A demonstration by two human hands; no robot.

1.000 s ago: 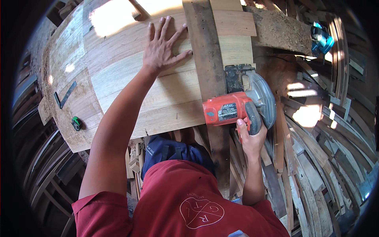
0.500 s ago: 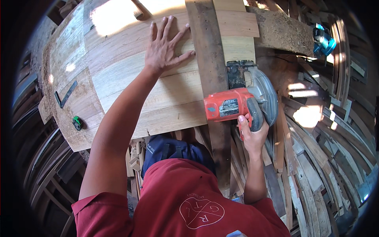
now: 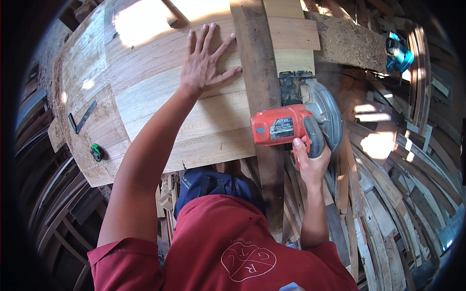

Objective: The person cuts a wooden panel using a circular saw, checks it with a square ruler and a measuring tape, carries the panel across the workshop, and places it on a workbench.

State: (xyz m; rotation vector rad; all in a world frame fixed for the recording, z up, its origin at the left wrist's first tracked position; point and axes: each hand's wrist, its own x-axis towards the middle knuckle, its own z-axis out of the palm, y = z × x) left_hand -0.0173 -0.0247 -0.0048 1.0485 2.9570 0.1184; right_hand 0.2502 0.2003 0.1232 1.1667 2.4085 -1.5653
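Head view. Hands: 2, bare. Left hand (image 3: 201, 72): 4 fingers and thumb all spread, palm down on 1 pale wooden panel (image 3: 179, 119) made of several strips laid edge to edge. Thumb and index tips just beside the left edge of 1 dark plank (image 3: 259, 63); contact cannot be told.

Right hand (image 3: 313, 167): fingers curled round the rear handle of 1 red circular saw (image 3: 281, 127), thumb over the handle; fingertips partly hidden. Saw sits at the panel's right side, motor housing over the plank, grey guard to the right of it.

Left part of the work surface: 1 L-shaped square (image 3: 86, 116), 1 green-and-black tape measure (image 3: 96, 152). Top: 1 wooden handle (image 3: 171, 15). Upper right: 1 teal power tool (image 3: 400, 56) at the end of 1 shavings-strewn board (image 3: 349, 43). Lower right: wood strips (image 3: 388, 194), too many to count.
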